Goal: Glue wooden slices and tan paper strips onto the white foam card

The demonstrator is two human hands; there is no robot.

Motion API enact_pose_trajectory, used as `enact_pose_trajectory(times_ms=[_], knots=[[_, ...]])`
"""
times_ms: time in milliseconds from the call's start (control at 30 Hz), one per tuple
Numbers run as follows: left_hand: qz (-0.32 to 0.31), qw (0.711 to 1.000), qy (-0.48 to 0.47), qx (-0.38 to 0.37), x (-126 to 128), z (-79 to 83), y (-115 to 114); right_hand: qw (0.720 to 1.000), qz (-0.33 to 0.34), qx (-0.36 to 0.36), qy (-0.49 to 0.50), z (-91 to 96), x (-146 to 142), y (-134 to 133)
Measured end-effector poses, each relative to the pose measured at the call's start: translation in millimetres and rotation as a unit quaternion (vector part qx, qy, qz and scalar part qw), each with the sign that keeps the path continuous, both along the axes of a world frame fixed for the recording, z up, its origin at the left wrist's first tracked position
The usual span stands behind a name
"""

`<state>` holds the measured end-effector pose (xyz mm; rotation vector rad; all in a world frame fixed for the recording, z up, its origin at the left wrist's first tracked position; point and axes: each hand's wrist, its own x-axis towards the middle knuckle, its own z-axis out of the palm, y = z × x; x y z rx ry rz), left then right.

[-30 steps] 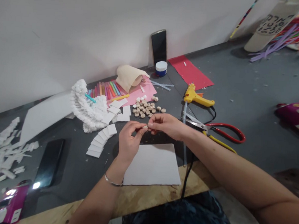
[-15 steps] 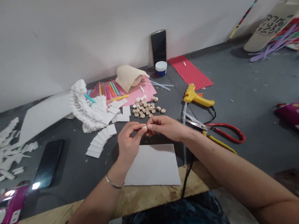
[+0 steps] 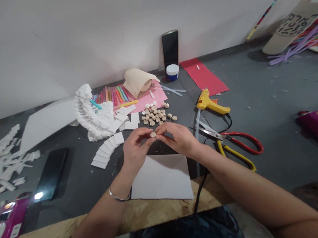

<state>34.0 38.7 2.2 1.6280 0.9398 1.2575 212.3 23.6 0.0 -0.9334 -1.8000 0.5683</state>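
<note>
My left hand (image 3: 137,146) and my right hand (image 3: 178,139) meet above a white card sheet (image 3: 162,178), their fingertips pinching a small round wooden disc (image 3: 153,134) from both sides. Just beyond the fingers lies a heap of similar wooden discs (image 3: 153,115), with a few small white pieces at its far edge. A fanned row of white foam squares (image 3: 106,152) lies left of my left hand. A thin bangle (image 3: 119,195) circles my left wrist.
Right of my right hand lie red-handled scissors (image 3: 223,141) and a yellow glue gun (image 3: 211,105) with a black cord. Farther back are white paper frills (image 3: 91,115), markers on pink paper (image 3: 141,99), a phone (image 3: 170,50) and a jar (image 3: 172,72). The tabletop ends in a wooden edge (image 3: 151,221).
The disc now shows its round face between my fingertips, where before only a small pale edge showed. My hands have shifted slightly, and the view has tilted a little.
</note>
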Motion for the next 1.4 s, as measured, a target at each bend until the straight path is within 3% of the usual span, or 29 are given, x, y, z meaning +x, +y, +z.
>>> enact_pose_trajectory(times_ms=[233,367,500,600,800,1000,1100,1200,1267,1333,1400], knots=[[-0.002,1.0,0.006,0.0,-1.8,1.5,0.4,0.998,-0.007,-0.065,-0.006,4.4,0.7,-0.2],[-0.01,0.993,0.08,0.082,-5.5,5.1,1.5,0.992,-0.019,-0.122,0.022,9.3,0.4,-2.2],[-0.019,0.965,0.209,0.158,-9.7,8.1,0.9,0.984,-0.021,-0.176,0.021,12.8,0.4,-3.2],[-0.007,0.953,0.242,0.183,-9.6,7.6,-0.7,0.971,-0.004,-0.233,0.047,12.5,0.3,-1.9],[0.012,0.981,0.16,0.108,-2.3,2.8,-3.0,0.887,0.098,-0.39,0.225,10.3,1.1,4.4],[0.017,0.993,0.105,0.041,3.6,-0.6,-5.4,0.8,0.123,-0.488,0.326,6.8,-0.1,7.2],[0.017,0.994,0.105,0.028,3.9,-0.5,-5.6,0.78,0.13,-0.507,0.343,2.6,-1.9,8.1],[0.018,0.995,0.09,-0.035,3.8,-0.7,-3.5,0.806,0.118,-0.485,0.319,-0.3,-3.4,7.9],[0.015,0.992,0.053,-0.112,3.7,-1.0,-0.7,0.863,0.074,-0.428,0.257,-0.5,-3.3,6.6],[0.015,0.981,-0.008,-0.195,3.7,-0.9,2.5,0.932,0.014,-0.325,0.163,0.2,-2.2,4.8],[0.015,0.961,-0.076,-0.265,3.9,-0.1,5.2,0.975,-0.013,-0.207,0.079,0.9,-0.6,3.0]])
